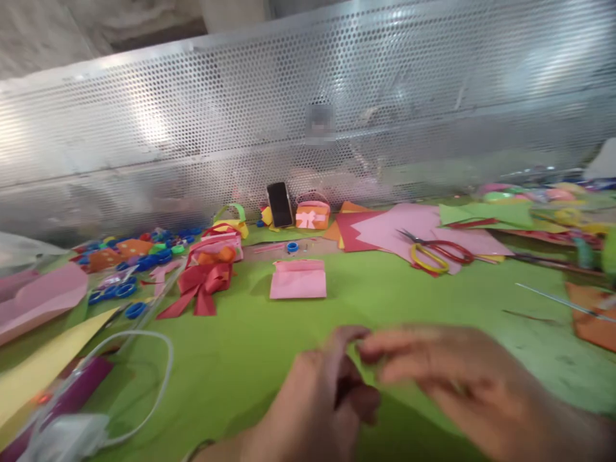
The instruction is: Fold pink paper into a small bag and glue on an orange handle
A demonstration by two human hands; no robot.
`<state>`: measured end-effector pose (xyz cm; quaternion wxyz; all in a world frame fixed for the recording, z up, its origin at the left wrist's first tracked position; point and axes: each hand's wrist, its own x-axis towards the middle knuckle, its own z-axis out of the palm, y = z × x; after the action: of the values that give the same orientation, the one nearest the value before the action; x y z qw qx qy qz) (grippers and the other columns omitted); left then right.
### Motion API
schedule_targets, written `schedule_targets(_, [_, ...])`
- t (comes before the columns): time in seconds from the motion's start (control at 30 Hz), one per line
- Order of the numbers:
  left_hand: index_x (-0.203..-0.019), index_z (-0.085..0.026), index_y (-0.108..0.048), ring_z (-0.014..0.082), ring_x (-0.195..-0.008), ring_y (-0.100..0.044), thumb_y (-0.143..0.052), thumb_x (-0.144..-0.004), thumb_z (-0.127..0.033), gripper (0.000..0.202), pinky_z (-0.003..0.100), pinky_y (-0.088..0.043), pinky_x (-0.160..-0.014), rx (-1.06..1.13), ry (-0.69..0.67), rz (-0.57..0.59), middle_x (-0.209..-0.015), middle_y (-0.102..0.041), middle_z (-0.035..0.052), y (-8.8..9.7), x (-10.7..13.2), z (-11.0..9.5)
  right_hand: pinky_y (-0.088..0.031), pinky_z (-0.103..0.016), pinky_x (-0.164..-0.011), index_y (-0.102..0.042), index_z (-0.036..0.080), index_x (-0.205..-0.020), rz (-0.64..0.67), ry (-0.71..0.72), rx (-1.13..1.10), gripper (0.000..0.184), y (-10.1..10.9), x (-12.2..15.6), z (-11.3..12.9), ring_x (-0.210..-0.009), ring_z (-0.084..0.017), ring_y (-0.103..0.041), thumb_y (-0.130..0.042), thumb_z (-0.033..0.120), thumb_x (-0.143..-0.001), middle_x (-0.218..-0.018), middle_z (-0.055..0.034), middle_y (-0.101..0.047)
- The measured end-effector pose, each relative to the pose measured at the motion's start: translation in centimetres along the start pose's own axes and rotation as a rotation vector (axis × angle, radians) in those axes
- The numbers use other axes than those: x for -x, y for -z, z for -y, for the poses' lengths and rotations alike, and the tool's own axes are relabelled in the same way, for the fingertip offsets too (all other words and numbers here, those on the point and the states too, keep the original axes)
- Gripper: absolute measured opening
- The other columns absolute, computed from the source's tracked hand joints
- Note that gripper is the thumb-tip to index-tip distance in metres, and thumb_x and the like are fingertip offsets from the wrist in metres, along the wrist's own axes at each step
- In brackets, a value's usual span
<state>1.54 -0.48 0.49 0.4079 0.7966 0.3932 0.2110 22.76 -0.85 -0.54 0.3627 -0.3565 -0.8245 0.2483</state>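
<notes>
My left hand [317, 398] and my right hand [452, 378] meet low in the middle of the view, over a green sheet [366, 301] that covers the table. Both are blurred by motion. Their fingertips come together in a pinch around something small and green that I cannot make out. A folded pink paper piece [298, 280] lies on the green sheet just beyond my hands. A red ribbon bow [202, 285] sits to its left.
Scissors with red and yellow handles [436, 254] lie on pink and red paper sheets [385, 231]. A phone [280, 204] leans on the perforated metal wall [308, 128] beside a small orange gift box [312, 215]. Blue rings [139, 269] litter the left. A white cable [144, 385] loops at lower left.
</notes>
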Motion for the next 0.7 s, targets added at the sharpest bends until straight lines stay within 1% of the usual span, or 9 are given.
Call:
schedule_targets(0.03, [-0.129,-0.017,-0.055,0.0138,-0.058,-0.063,-0.05,-0.082,-0.01,0.048,0.02,-0.048,-0.056,-0.014,0.043,-0.029,-0.065,-0.07,-0.0006,-0.1,-0.2,0.4,-0.059,-0.031,-0.083,-0.073,0.029,-0.098,-0.09,-0.075,0.065,0.035,0.7,-0.9,-0.4,-0.099,-0.018,-0.069,-0.04,0.021,-0.092,-0.114,-0.0016,-0.072])
schedule_targets(0.07, [-0.119,-0.017,-0.061,0.0131,-0.055,-0.061,-0.047,-0.083,-0.011,0.039,0.02,-0.046,-0.054,-0.071,0.021,-0.041,-0.062,-0.068,-0.0011,-0.1,-0.3,0.9,-0.059,-0.029,-0.078,-0.072,0.025,-0.096,-0.084,-0.224,0.166,0.035,1.5,-1.8,-0.9,-0.093,-0.016,-0.07,-0.038,0.018,-0.092,-0.116,-0.0036,-0.07])
schedule_targets(0.13, [-0.095,-0.019,-0.068,0.0128,-0.059,-0.062,-0.046,-0.088,-0.016,0.023,0.02,-0.044,-0.056,-0.275,-0.196,-0.039,-0.068,-0.071,0.0013,0.0,-0.6,1.7,-0.059,-0.03,-0.071,-0.069,0.018,-0.098,-0.074,-0.353,0.272,0.03,3.0,-3.2,-2.2,-0.084,-0.016,-0.07,-0.04,0.013,-0.091,-0.105,-0.0084,-0.072])
schedule_targets(0.17, [-0.082,-0.019,-0.067,0.0124,-0.055,-0.06,-0.044,-0.091,-0.02,0.025,0.02,-0.041,-0.052,-0.358,-0.339,-0.077,-0.065,-0.069,0.0014,0.1,-0.7,2.1,-0.059,-0.031,-0.069,-0.069,0.016,-0.097,-0.027,-0.397,0.319,0.024,3.6,-3.7,-2.8,-0.078,-0.015,-0.069,-0.045,0.014,-0.093,-0.096,-0.0069,-0.073])
schedule_targets(0.23, [-0.071,-0.02,-0.062,0.0095,-0.041,-0.051,-0.039,-0.097,-0.027,0.036,0.02,-0.033,-0.043,-0.438,-0.428,-0.091,-0.054,-0.063,-0.0021,0.3,-0.8,2.5,-0.057,-0.033,-0.073,-0.067,0.016,-0.096,0.072,-0.422,0.406,0.013,4.7,-4.2,-3.9,-0.079,-0.015,-0.067,-0.056,0.022,-0.094,-0.092,-0.0038,-0.071])
schedule_targets(0.33, [-0.073,-0.02,-0.061,0.011,-0.049,-0.058,-0.04,-0.099,-0.03,0.035,0.021,-0.038,-0.049,-0.561,-0.407,-0.005,-0.061,-0.066,-0.0015,0.6,-0.7,2.3,-0.054,-0.04,-0.085,-0.065,0.017,-0.1,0.161,-0.43,0.566,0.018,6.4,-4.3,-5.4,-0.094,-0.017,-0.064,-0.06,0.033,-0.094,-0.106,-0.0049,-0.067])
schedule_targets(0.43, [-0.081,-0.02,-0.064,0.013,-0.059,-0.063,-0.04,-0.099,-0.025,0.03,0.022,-0.043,-0.057,-0.625,-0.455,0.037,-0.069,-0.069,0.0001,0.7,-0.5,2.1,-0.052,-0.043,-0.088,-0.062,0.018,-0.113,0.09,-0.504,0.762,0.025,8.3,-4.3,-8.0,-0.102,-0.02,-0.062,-0.057,0.035,-0.095,-0.118,-0.0077,-0.062])
schedule_targets(0.53, [-0.083,-0.019,-0.064,0.0136,-0.058,-0.062,-0.043,-0.096,-0.02,0.026,0.024,-0.041,-0.055,-0.671,-0.517,0.04,-0.068,-0.068,0.0,0.5,-0.4,2.3,-0.051,-0.047,-0.091,-0.056,0.019,-0.124,0.036,-0.547,0.893,0.035,9.4,-4.2,-11.1,-0.108,-0.024,-0.059,-0.057,0.038,-0.094,-0.128,-0.0096,-0.057])
schedule_targets(0.7, [-0.078,-0.019,-0.062,0.0134,-0.056,-0.059,-0.049,-0.092,-0.017,0.02,0.026,-0.037,-0.052,-0.723,-0.54,0.078,-0.066,-0.067,-0.0009,0.3,-0.5,2.7,-0.054,-0.043,-0.085,-0.057,0.018,-0.123,0.101,-0.581,0.975,0.034,10.1,-3.6,-14.2,-0.101,-0.022,-0.062,-0.058,0.037,-0.094,-0.122,-0.0087,-0.06])
